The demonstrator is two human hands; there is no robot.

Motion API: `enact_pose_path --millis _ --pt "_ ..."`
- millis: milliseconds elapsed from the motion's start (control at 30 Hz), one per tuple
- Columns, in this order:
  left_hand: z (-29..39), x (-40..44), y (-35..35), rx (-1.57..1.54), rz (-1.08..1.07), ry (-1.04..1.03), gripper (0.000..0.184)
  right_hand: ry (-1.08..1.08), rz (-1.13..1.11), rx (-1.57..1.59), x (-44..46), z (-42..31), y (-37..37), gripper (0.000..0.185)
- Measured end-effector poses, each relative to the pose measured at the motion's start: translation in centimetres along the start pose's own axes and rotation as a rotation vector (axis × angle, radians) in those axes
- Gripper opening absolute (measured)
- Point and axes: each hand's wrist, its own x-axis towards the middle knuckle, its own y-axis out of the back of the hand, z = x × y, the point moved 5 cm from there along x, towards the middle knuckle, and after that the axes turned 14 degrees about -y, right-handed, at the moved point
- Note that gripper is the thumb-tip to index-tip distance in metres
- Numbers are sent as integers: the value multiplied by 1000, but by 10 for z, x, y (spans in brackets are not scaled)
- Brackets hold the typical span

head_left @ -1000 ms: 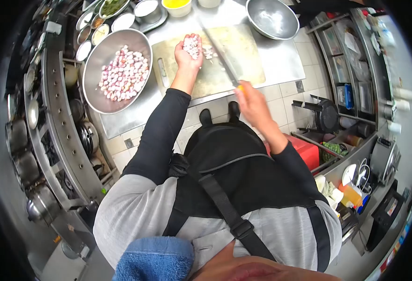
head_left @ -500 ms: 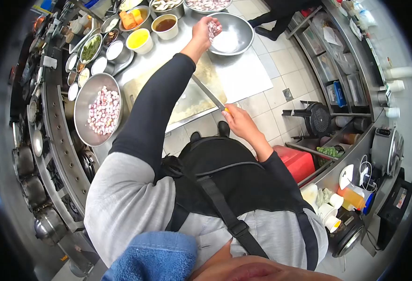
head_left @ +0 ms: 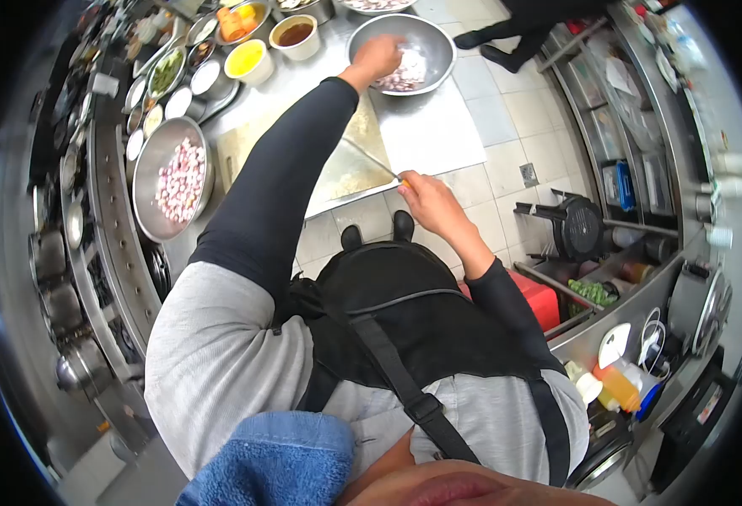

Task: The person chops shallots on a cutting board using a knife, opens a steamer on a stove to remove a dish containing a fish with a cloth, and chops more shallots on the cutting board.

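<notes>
My left hand [head_left: 377, 59] is over a steel bowl [head_left: 438, 74] at the top of the view, its fingers slightly blurred and apart. Pinkish cut shallot pieces [head_left: 401, 82] lie in the bowl below it. My right hand [head_left: 429, 201] grips the orange handle of a knife [head_left: 372, 158], whose blade points up and left over a worn, yellowish cutting board [head_left: 362, 182]. My left forearm hides part of the board. On the left, a second steel bowl [head_left: 145, 187] holds many peeled shallots [head_left: 182, 182].
Containers of yellow liquid [head_left: 248, 61] and brown sauce [head_left: 295, 35] stand beyond the board, with several small tubs at left. A person's dark shoes [head_left: 500, 57] show at the top right. Shelving [head_left: 641, 135] and a black stool-like object [head_left: 575, 228] are on the right.
My left hand has lowered into the bowl and let go of the cut shallots, which now lie inside. The knife stays in my right hand. My view has shifted slightly.
</notes>
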Motion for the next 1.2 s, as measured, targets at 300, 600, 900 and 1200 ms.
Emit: enact_pose_path --millis 300,600,900,1200 --pt "-64 -58 116 -1034 314 469 20 133 43 -226 88 -20 -23 36" --pt "-37 -304 151 -200 544 586 34 44 -136 -44 11 -18 -31 28" --pt "39 -306 99 -303 468 329 44 -652 -210 791 -32 -6 -168 20" --pt "3 -320 103 -669 898 651 47 -7 113 156 -39 -129 -173 28"
